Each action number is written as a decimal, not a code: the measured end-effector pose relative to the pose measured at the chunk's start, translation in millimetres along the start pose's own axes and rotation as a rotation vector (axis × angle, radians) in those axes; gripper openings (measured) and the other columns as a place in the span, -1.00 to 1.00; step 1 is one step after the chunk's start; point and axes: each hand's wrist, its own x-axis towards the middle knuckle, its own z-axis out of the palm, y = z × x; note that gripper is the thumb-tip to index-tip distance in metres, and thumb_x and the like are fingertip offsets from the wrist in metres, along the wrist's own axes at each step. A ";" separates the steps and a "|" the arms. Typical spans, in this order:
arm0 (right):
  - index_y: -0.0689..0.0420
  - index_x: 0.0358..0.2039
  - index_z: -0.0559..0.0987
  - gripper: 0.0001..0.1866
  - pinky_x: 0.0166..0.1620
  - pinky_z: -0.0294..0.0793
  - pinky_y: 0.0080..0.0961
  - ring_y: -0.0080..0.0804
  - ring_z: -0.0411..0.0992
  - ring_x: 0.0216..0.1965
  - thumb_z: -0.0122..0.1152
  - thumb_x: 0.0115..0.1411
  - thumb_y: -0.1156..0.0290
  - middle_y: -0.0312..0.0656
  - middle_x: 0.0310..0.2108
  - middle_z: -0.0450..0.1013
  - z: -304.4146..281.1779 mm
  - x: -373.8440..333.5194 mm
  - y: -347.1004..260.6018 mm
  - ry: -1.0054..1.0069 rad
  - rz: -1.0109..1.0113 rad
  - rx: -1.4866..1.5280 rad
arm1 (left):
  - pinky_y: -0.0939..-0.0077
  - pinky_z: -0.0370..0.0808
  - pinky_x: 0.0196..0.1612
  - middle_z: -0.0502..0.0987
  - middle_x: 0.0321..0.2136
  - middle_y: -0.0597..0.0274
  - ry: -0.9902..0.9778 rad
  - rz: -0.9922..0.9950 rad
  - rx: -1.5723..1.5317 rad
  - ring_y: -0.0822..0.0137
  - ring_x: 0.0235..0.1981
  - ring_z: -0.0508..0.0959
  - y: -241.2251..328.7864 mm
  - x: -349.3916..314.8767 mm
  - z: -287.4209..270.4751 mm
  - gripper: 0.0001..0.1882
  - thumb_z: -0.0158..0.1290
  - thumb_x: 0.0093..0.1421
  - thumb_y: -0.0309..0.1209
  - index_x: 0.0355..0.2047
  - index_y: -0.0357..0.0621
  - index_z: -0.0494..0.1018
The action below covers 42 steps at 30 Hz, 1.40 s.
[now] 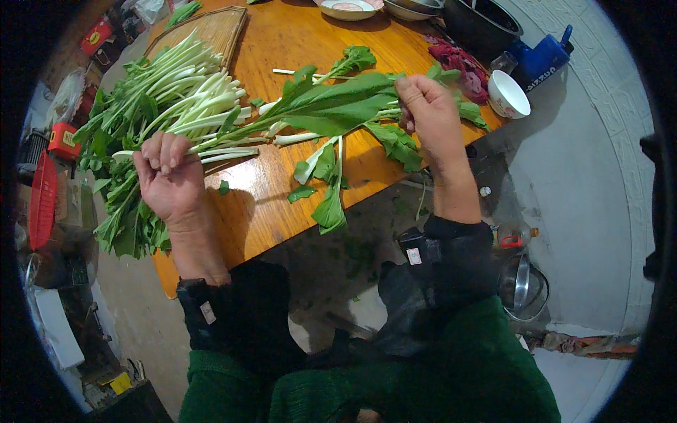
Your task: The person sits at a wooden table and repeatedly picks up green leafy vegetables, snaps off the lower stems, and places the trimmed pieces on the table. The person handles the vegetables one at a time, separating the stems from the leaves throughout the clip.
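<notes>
A long leafy green stalk (328, 111) is stretched between my hands above the table. My left hand (168, 173) is closed round its pale stem end, fingers curled toward me. My right hand (431, 113) pinches the leaf tip between thumb and fingers. Behind and beside my left hand lies a big pile of leafy greens (183, 88), white stems toward the table's middle and leaves hanging over the left edge. Under the stretched stalk, loose leaves and stems (328, 176) are scattered, some reaching over the front edge near my right hand.
A woven tray (229, 35) lies behind the pile on the wooden table (271, 201). A plate (349, 8) and a black basin (483, 25) stand at the back. On the right are a red cloth (458, 67), a white bowl (508, 95) and a blue bottle (546, 62).
</notes>
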 end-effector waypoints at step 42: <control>0.24 -0.32 0.43 -0.77 -0.22 0.37 -0.44 -0.18 0.34 -0.29 0.04 -0.06 0.68 -0.08 -0.32 0.29 106.6 10.9 44.9 -0.388 -0.471 -0.629 | 0.81 0.14 -0.83 0.17 -0.63 0.35 0.134 -0.710 0.439 0.64 -0.77 0.10 -45.6 -20.1 14.9 -0.73 -0.26 0.28 -0.24 -0.52 -0.07 0.15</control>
